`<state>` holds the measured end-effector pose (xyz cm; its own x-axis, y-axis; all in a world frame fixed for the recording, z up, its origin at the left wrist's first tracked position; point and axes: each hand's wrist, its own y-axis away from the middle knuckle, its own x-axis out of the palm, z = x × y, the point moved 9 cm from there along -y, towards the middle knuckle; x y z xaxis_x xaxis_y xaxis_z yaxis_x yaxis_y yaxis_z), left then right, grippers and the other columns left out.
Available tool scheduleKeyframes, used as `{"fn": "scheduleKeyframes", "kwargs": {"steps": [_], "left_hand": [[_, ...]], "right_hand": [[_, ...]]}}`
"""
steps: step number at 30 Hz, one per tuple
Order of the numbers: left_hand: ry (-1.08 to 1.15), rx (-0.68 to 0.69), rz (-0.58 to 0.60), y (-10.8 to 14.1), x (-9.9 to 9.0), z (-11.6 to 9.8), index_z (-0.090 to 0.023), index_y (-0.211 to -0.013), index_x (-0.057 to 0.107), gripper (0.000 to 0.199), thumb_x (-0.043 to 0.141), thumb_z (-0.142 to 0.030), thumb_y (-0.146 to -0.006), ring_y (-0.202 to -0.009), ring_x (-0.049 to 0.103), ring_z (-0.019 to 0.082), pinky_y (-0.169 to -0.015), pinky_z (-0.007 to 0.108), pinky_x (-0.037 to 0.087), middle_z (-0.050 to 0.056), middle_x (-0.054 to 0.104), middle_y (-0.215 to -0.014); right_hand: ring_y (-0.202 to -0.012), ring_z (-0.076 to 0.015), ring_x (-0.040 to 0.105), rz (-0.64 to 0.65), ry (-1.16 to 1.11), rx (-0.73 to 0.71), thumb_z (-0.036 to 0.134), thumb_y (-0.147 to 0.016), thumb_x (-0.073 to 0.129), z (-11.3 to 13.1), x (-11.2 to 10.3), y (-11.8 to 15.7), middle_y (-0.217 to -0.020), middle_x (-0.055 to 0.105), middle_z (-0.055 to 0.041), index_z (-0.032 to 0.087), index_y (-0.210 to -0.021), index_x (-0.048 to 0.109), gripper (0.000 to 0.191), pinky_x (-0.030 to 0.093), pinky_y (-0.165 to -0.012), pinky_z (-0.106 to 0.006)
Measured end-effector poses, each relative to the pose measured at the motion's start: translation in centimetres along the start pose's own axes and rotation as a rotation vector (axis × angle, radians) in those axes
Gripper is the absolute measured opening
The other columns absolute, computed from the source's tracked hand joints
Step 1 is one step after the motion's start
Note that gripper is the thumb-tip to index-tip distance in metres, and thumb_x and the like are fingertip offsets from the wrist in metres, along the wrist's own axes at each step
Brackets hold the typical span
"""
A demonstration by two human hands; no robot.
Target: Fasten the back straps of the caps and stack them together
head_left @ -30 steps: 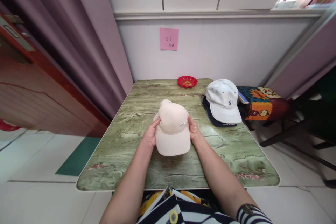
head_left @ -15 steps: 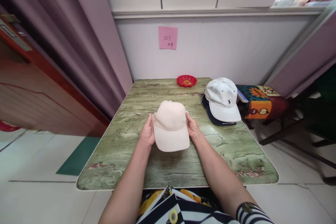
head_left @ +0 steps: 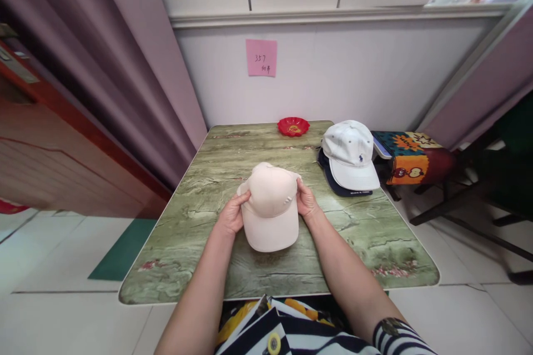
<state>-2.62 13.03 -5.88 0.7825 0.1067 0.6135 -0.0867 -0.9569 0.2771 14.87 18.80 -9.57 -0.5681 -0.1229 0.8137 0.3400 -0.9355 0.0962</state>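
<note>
Between my two hands is a cream baseball cap (head_left: 271, 194), its brim pointing toward me over the near middle of the table. My left hand (head_left: 234, 212) grips the cap's left side, thumb on the outside near the crown. On the opposite side my right hand (head_left: 306, 198) pinches the edge, with most of its fingers behind the fabric. To the right, a white baseball cap (head_left: 352, 150) with a small dark emblem lies on top of a navy cap (head_left: 333, 180), of which only the brim and left edge show.
The wood-patterned table (head_left: 175, 244) stands against the wall. A red scalloped dish (head_left: 293, 126) sits at its back edge, and a pink note (head_left: 261, 57) is stuck above. Beyond the right edge is a stool with a colourful cover (head_left: 410, 163).
The cream cap's brim has come slightly nearer to me and the crown shows more from above. My left hand's thumb has shifted onto the cap's side. The view has moved a little.
</note>
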Motion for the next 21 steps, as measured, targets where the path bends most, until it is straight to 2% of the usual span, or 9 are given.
{"fn": "scheduleKeyframes", "kwargs": {"steps": [5, 7, 10, 13, 15, 18, 21], "left_hand": [[0.008, 0.061, -0.028, 0.3, -0.3, -2.0, -0.017, -0.098, 0.071, 0.022, 0.073, -0.026, -0.078, -0.099, 0.072, 0.025, -0.093, 0.037, 0.056, 0.005, 0.078, -0.090], [0.004, 0.109, -0.068, 0.3, -0.1, -3.6, -0.016, -0.095, 0.071, 0.020, 0.072, -0.028, -0.079, -0.097, 0.072, 0.023, -0.090, 0.033, 0.056, 0.005, 0.078, -0.089], [-0.087, 0.236, -0.139, 0.6, 0.9, -6.9, -0.016, -0.087, 0.072, 0.018, 0.077, -0.020, -0.070, -0.090, 0.071, 0.019, -0.082, 0.026, 0.055, 0.004, 0.077, -0.086], [-0.214, 0.356, -0.113, 1.1, 3.5, -9.6, -0.016, -0.090, 0.073, 0.025, 0.078, -0.020, -0.066, -0.084, 0.069, 0.018, -0.076, 0.025, 0.052, 0.003, 0.075, -0.085], [-0.312, 0.439, -0.073, 1.8, 5.7, -11.1, -0.017, -0.092, 0.073, 0.027, 0.077, -0.022, -0.066, -0.080, 0.066, 0.017, -0.073, 0.025, 0.051, 0.002, 0.074, -0.085], [-0.503, 0.560, 0.007, 2.9, 8.8, -12.6, -0.018, -0.088, 0.072, 0.020, 0.073, -0.022, -0.068, -0.073, 0.061, 0.015, -0.069, 0.024, 0.047, 0.000, 0.070, -0.080], [-0.770, 0.677, 0.073, 3.6, 10.9, -13.2, -0.019, -0.080, 0.069, 0.008, 0.066, -0.022, -0.073, -0.072, 0.058, 0.016, -0.069, 0.026, 0.046, 0.000, 0.065, -0.075]], "right_hand": [[-0.100, -0.0261, 0.071, 0.031, -0.004, -0.034, 0.032, -0.069, 0.068, 0.7, 0.3, 0.0, -0.085, 0.078, -0.0006, 0.022, -0.093, 0.070, 0.026, 0.053, -0.096, -0.042], [-0.100, -0.0262, 0.071, 0.069, 0.031, -0.041, 0.029, -0.067, 0.064, 0.8, 0.8, -0.1, -0.086, 0.078, -0.0010, 0.022, -0.092, 0.070, 0.027, 0.053, -0.095, -0.042], [-0.101, -0.0246, 0.069, 0.135, 0.087, -0.053, 0.022, -0.062, 0.061, 0.9, 1.6, -0.1, -0.091, 0.077, -0.0008, 0.021, -0.093, 0.070, 0.032, 0.053, -0.094, -0.040], [-0.101, -0.0211, 0.067, 0.151, 0.127, -0.078, 0.016, -0.060, 0.064, 0.9, 2.1, -0.1, -0.098, 0.077, 0.0005, 0.022, -0.097, 0.070, 0.038, 0.052, -0.092, -0.035], [-0.099, -0.0195, 0.067, 0.117, 0.177, -0.123, 0.016, -0.060, 0.068, 1.0, 2.0, -0.2, -0.100, 0.077, 0.0010, 0.023, -0.098, 0.070, 0.038, 0.052, -0.089, -0.031], [-0.092, -0.0195, 0.067, 0.000, 0.303, -0.231, 0.018, -0.058, 0.074, 1.5, 1.1, -0.5, -0.099, 0.077, -0.0004, 0.022, -0.096, 0.070, 0.038, 0.052, -0.082, -0.029], [-0.079, -0.0178, 0.066, -0.143, 0.390, -0.328, 0.023, -0.058, 0.076, 2.2, -0.4, -0.6, -0.090, 0.077, -0.0005, 0.020, -0.093, 0.069, 0.035, 0.052, -0.072, -0.027]]}}
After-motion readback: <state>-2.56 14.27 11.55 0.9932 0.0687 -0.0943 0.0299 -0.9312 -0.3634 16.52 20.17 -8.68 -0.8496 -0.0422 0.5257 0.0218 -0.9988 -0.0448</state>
